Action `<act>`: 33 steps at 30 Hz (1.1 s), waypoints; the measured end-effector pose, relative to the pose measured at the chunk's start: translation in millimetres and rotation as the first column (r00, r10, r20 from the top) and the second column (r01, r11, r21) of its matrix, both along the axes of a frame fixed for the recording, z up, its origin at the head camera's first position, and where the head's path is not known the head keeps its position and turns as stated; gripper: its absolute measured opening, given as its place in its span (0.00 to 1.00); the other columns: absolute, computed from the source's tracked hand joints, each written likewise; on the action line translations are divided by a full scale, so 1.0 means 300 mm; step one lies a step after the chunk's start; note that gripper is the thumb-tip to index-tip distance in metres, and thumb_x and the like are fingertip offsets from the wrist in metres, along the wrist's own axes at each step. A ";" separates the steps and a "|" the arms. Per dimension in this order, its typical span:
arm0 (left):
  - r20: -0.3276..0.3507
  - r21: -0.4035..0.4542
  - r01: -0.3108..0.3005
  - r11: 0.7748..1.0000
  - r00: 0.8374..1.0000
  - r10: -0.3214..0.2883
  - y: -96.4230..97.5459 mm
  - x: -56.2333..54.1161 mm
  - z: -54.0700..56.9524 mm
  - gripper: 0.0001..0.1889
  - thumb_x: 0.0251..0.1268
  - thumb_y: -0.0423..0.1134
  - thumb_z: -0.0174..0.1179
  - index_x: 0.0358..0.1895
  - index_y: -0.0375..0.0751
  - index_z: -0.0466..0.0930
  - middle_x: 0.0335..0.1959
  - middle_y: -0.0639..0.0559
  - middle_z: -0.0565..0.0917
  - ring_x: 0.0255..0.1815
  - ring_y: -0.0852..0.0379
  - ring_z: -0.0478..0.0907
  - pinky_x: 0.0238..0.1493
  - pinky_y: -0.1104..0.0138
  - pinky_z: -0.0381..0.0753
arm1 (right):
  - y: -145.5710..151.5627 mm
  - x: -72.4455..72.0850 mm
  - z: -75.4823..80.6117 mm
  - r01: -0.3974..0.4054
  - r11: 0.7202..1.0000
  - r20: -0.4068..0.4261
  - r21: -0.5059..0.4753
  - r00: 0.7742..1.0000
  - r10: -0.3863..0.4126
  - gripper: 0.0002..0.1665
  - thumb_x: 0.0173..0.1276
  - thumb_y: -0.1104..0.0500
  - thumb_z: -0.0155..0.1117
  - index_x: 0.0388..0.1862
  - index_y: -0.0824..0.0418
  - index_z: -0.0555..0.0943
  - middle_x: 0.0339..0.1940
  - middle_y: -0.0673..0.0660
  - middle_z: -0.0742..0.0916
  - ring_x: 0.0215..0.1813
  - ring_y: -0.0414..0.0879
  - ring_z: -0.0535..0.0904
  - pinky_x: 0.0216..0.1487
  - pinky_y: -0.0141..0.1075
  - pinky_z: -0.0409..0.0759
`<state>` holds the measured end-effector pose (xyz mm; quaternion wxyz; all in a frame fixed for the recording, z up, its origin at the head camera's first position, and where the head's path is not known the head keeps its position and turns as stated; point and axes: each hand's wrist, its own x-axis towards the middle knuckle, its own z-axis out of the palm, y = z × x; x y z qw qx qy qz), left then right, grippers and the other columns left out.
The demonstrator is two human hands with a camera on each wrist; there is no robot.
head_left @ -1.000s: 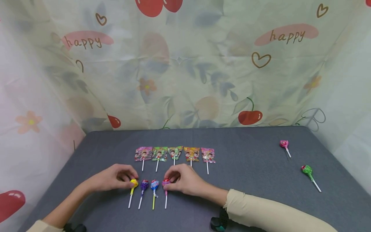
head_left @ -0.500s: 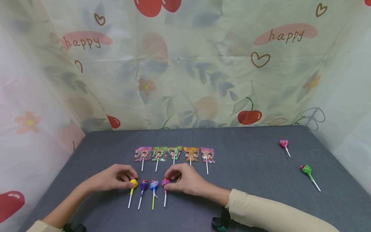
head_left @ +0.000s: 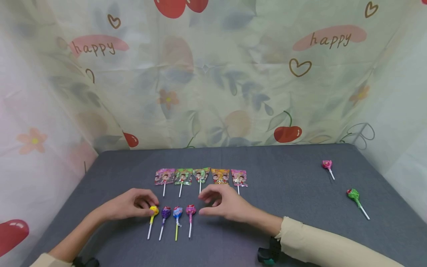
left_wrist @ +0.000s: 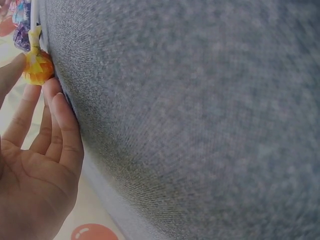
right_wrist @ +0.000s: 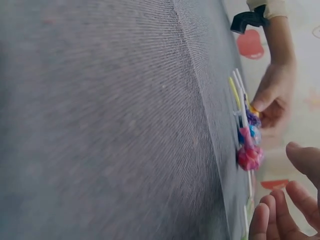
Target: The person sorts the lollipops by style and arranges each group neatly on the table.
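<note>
My left hand (head_left: 135, 203) pinches the head of a yellow lollipop (head_left: 151, 220) between thumb and fingertips; the left wrist view shows its wrapped head (left_wrist: 39, 69) there. Beside it, in a row on the table, lie a purple lollipop (head_left: 165, 213), a blue lollipop (head_left: 178, 212) and a pink lollipop (head_left: 191, 210). Just right of the pink one, my right hand (head_left: 230, 203) hovers with thumb and fingers apart, holding nothing. In the right wrist view a gap separates its fingers from the pink lollipop's head (right_wrist: 250, 158).
Behind is a row of flat-wrapped lollipops, including a green one (head_left: 183, 177) and an orange one (head_left: 220, 176), partly covered by my right hand. At the far right lie another pink lollipop (head_left: 327, 165) and a green lollipop (head_left: 353, 195) on the grey table (head_left: 283, 174).
My right hand has let go of the pink lollipop and moved right, away from it. The left hand stays at the yellow lollipop.
</note>
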<state>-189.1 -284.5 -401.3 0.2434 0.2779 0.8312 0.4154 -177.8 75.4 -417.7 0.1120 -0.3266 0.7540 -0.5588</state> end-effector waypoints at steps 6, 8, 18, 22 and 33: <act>-0.009 -0.019 -0.009 1.000 1.000 0.009 -0.003 -0.003 0.001 0.11 0.70 0.37 0.66 0.50 0.36 0.81 0.43 0.48 0.84 0.38 0.53 0.81 0.42 0.66 0.81 | 0.084 -0.002 -0.004 0.015 1.000 0.027 -0.020 1.000 -0.014 0.22 0.61 0.62 0.79 0.52 0.69 0.82 0.49 0.64 0.85 0.49 0.60 0.83 0.46 0.40 0.82; -0.009 -0.014 -0.007 1.000 1.000 0.007 -0.003 -0.003 0.001 0.11 0.70 0.36 0.66 0.50 0.36 0.81 0.43 0.48 0.84 0.38 0.53 0.81 0.42 0.66 0.81 | 0.119 -0.001 -0.005 0.025 0.999 0.045 -0.024 0.999 -0.024 0.23 0.62 0.62 0.78 0.53 0.69 0.82 0.50 0.65 0.85 0.49 0.60 0.83 0.46 0.40 0.82; -0.003 0.007 -0.005 1.000 1.000 0.005 -0.003 -0.001 -0.005 0.11 0.70 0.34 0.66 0.51 0.35 0.81 0.43 0.48 0.84 0.38 0.53 0.80 0.42 0.66 0.80 | 0.326 0.032 0.006 0.085 0.996 0.077 -0.030 0.994 -0.082 0.21 0.66 0.62 0.75 0.53 0.71 0.81 0.49 0.69 0.84 0.48 0.55 0.84 0.48 0.41 0.81; 0.000 0.010 -0.007 1.000 1.000 0.007 -0.003 -0.001 -0.007 0.11 0.70 0.34 0.65 0.51 0.35 0.81 0.44 0.48 0.83 0.39 0.52 0.80 0.42 0.66 0.80 | 0.419 0.051 0.007 0.101 0.995 0.093 -0.010 0.991 -0.100 0.19 0.68 0.62 0.73 0.53 0.71 0.80 0.48 0.69 0.84 0.48 0.54 0.84 0.49 0.40 0.81; -0.023 0.010 0.009 1.000 1.000 -0.009 -0.003 -0.004 -0.015 0.11 0.70 0.35 0.66 0.51 0.35 0.81 0.43 0.49 0.84 0.39 0.54 0.81 0.43 0.66 0.81 | 0.657 0.103 0.015 0.093 0.996 0.075 0.013 0.993 -0.093 0.15 0.71 0.66 0.67 0.54 0.72 0.79 0.49 0.72 0.83 0.49 0.54 0.84 0.48 0.41 0.82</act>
